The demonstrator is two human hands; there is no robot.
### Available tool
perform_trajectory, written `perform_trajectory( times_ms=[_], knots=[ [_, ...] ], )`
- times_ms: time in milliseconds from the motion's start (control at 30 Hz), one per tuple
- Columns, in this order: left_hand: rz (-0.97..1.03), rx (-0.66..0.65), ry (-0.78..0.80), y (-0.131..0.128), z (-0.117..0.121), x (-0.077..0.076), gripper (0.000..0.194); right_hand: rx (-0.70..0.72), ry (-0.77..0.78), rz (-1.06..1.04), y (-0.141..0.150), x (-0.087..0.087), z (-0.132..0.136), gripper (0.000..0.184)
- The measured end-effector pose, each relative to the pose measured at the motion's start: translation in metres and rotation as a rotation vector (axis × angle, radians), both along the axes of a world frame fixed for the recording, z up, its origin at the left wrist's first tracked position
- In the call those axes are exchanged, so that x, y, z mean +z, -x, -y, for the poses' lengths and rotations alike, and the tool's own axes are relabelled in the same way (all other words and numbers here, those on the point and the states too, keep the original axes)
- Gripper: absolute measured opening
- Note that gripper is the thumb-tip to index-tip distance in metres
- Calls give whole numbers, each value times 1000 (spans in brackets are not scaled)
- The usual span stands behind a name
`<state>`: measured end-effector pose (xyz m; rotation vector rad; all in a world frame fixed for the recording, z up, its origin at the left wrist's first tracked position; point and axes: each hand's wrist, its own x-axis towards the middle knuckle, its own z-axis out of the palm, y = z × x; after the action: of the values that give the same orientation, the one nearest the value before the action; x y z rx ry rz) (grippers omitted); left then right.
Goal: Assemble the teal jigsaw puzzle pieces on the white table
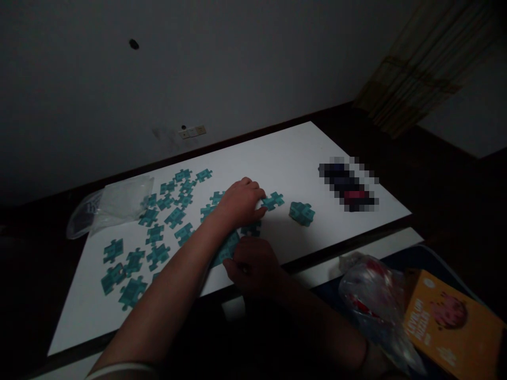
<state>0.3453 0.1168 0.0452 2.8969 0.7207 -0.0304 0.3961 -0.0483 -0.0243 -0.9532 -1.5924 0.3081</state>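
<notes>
Teal jigsaw pieces (158, 227) lie scattered face down over a white board (285, 153). My left hand (241, 202) reaches across the board, fingers curled, its fingertips touching one teal piece (273, 200). My right hand (253, 266) rests near the board's front edge in shadow, fingers curled over a larger joined patch of pieces (225, 248). A small stack of pieces (302, 212) lies to the right of my left hand, apart from it.
A clear plastic bag (109, 203) lies at the board's left back corner. A blurred dark object (348, 184) sits at the right of the board. An orange puzzle box (451, 322) and a crumpled plastic bag (376, 301) lie at lower right. The room is dim.
</notes>
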Motion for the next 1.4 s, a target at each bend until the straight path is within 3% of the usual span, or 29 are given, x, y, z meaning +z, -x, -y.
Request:
perform_trajectory(
  times_ms=[100,200,267,500,667,767,833,933,1133,1200,1400],
  knots=[
    [40,1,1,-5,5,-3,36,-4,9,13,0,-2,0,44],
    [79,-82,83,-11,8,-7,68,-5,25,13,-1,-3,0,46],
    [60,-150,139,-13,6,-8,76,-7,36,13,-2,-2,1,46],
    [-34,-114,45,-5,-9,5,60,-8,59,-10,-4,6,2,43],
    [-88,-61,14,-2,-10,12,47,13,-81,-169,-5,7,10,45],
    [-33,-83,26,-4,-6,9,55,-61,-159,-347,-10,4,20,44],
    [-9,-140,69,-8,-3,6,69,-98,-114,-408,-18,2,26,44],
    [-56,-166,112,-12,-2,5,73,-103,54,-255,-37,2,28,40],
    [-91,41,19,-11,-2,11,46,-282,264,434,-63,-5,21,10],
    [-93,96,-19,-9,-1,12,40,-328,311,576,-61,-8,19,16],
    [19,179,-84,15,19,20,42,-428,329,611,-59,-11,17,28]
  ],
)
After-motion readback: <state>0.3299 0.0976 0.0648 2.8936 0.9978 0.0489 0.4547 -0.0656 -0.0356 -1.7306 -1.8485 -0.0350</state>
